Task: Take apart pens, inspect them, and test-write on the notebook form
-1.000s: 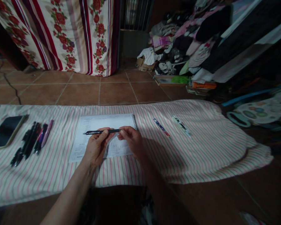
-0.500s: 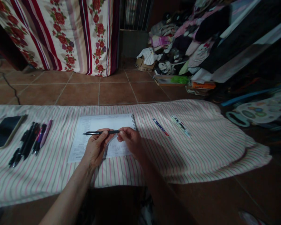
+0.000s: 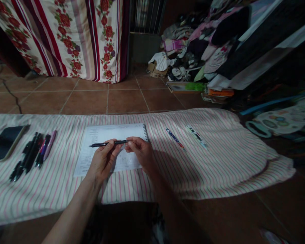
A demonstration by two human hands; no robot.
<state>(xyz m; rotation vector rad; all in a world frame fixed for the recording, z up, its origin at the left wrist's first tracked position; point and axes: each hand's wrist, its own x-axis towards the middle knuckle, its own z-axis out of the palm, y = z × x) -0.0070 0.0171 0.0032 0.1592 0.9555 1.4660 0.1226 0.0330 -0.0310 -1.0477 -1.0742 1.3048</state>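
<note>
Between my two hands a black pen (image 3: 99,144) is held nearly level above a spiral notebook (image 3: 91,132). My left hand (image 3: 104,157) pinches the pen around its middle, with one end sticking out to the left. My right hand (image 3: 139,149) is closed in a pinch at the pen's right end, and its fingertips partly hide that end. Faint scribbled lines show on the notebook page below the hands. To the right of the notebook lie a dark blue patterned pen (image 3: 174,138) and a pale patterned pen (image 3: 197,136).
Several pens (image 3: 32,152) lie grouped at the left, beside a dark-screened phone (image 3: 6,142). They rest on a striped cloth (image 3: 218,159) over a low surface. Beyond it are a tiled floor (image 3: 91,96), a floral curtain (image 3: 88,40) and a heap of clothes (image 3: 193,44).
The pen has shifted slightly left and its right end has tilted up a little. My right hand has moved slightly left along with it.
</note>
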